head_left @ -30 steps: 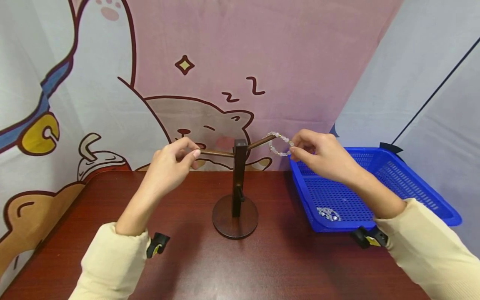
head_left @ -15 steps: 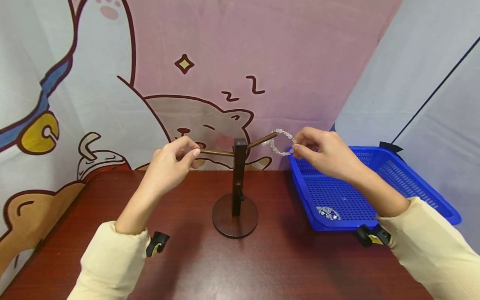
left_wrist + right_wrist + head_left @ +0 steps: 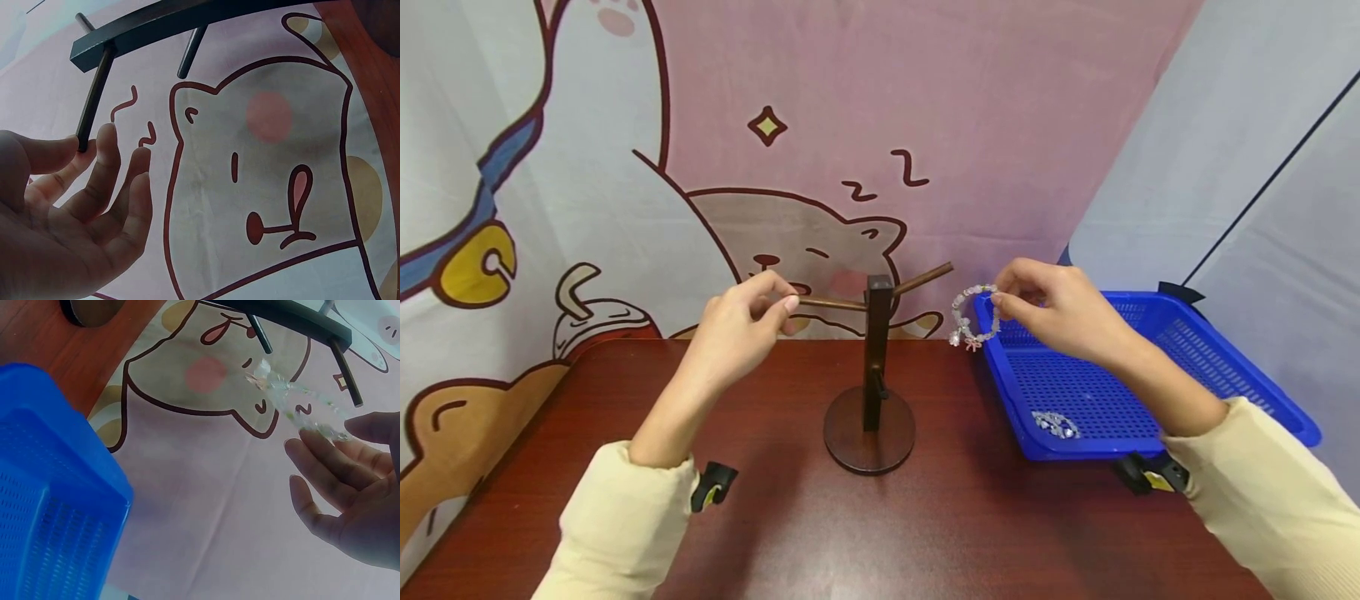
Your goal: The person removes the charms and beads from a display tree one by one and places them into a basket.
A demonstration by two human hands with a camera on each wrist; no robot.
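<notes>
My left hand (image 3: 741,329) pinches the end of the left peg (image 3: 831,303) of a dark wooden stand (image 3: 876,358). Thumb and forefinger meet at the peg's tip in the left wrist view. To the stand's right, my right hand (image 3: 1056,308) pinches a bracelet (image 3: 958,312) of pale, clear beads with small charms dangling from its lower side. The bracelet hangs apart from the right peg (image 3: 925,278), which bears nothing. In the right wrist view the bracelet (image 3: 300,403) stretches out from the thumb and fingertips, below the stand's bar (image 3: 300,322).
A blue plastic basket (image 3: 1011,408) stands on the right of the brown table (image 3: 760,500). Another clear beaded bracelet (image 3: 1056,425) lies in its near left corner. A shorter peg (image 3: 882,387) juts low from the stand's post. A cartoon-printed cloth (image 3: 1000,125) hangs behind the table.
The bracelet was round the tip of the right peg; my right hand has drawn it off to the right and lower, and it now hangs free. My left hand stays on the left peg.
</notes>
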